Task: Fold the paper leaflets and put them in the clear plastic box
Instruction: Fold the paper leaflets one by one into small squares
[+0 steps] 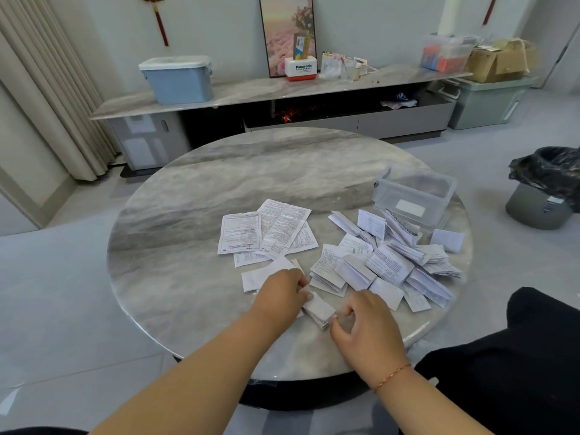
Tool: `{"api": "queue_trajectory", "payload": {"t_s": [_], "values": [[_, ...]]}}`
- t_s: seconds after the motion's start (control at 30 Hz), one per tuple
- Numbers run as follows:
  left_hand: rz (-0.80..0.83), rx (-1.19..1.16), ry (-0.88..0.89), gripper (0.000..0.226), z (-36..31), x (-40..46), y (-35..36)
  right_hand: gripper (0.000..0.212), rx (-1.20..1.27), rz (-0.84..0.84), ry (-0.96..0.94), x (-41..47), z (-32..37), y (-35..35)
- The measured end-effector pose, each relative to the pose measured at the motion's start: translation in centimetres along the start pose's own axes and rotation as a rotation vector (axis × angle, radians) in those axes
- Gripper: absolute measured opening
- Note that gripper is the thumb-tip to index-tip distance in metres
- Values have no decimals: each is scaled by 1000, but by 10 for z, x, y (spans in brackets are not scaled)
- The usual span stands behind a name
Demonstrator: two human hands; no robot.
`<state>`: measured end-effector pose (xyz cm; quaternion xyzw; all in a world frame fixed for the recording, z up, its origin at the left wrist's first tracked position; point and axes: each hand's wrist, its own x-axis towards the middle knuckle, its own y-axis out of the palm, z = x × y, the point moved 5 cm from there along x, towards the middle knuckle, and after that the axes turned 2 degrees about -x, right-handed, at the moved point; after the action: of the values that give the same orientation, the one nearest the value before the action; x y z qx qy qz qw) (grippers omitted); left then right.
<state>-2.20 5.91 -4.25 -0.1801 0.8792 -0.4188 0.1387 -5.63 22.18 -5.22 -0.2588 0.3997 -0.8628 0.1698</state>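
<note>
A small folded paper leaflet (pixel 318 309) lies near the front of the round marble table (pixel 201 215). My left hand (pixel 281 291) pinches its upper end and my right hand (pixel 365 323) pinches its lower end. Several unfolded printed leaflets (pixel 266 230) lie flat at the table's middle. To the right is a heap of folded leaflets (pixel 392 259). The clear plastic box (pixel 414 193) stands at the table's right rear, just behind the heap, open at the top.
A black-bagged bin (pixel 546 186) stands on the floor right of the table. Dark fabric (pixel 518 356) is at the lower right. Behind the table runs a long low cabinet (pixel 251 92) holding a blue lidded tub (pixel 179 78) and other boxes.
</note>
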Motion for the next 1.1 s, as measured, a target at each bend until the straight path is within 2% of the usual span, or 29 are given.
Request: {"api": "queue_trajectory", "payload": {"t_s": [0.17,0.3,0.43,0.5,0.57,0.63,0.73,0.87,0.93,0.97,1.0,1.1], "values": [[-19,81,58,34,1,1,4,38,-315,30,-231,-6,12,8],[-51,136,78,17,0,-2,5,51,-482,32,-323,-18,22,22],[-98,219,120,18,-6,-1,2,46,-496,-64,-383,-18,22,29],[-193,217,133,23,-3,3,-12,39,-476,-127,-403,-13,21,29],[-328,175,89,24,11,13,-35,34,-444,-166,-400,-5,21,29],[-389,187,3,20,33,26,-56,25,-409,-181,-388,4,19,29],[-318,267,-36,25,56,48,-72,14,-370,-200,-327,15,10,27],[-76,314,71,47,57,74,-63,24,-340,-208,-326,17,12,25],[21,347,45,39,58,86,-56,12,-343,-252,-356,15,16,22],[37,397,38,27,58,89,-55,4,-334,-272,-365,14,19,19],[21,439,49,14,57,91,-55,13,-324,-287,-362,13,21,17],[-114,374,62,22,50,90,-64,25,-299,-292,-356,12,26,10]]}}
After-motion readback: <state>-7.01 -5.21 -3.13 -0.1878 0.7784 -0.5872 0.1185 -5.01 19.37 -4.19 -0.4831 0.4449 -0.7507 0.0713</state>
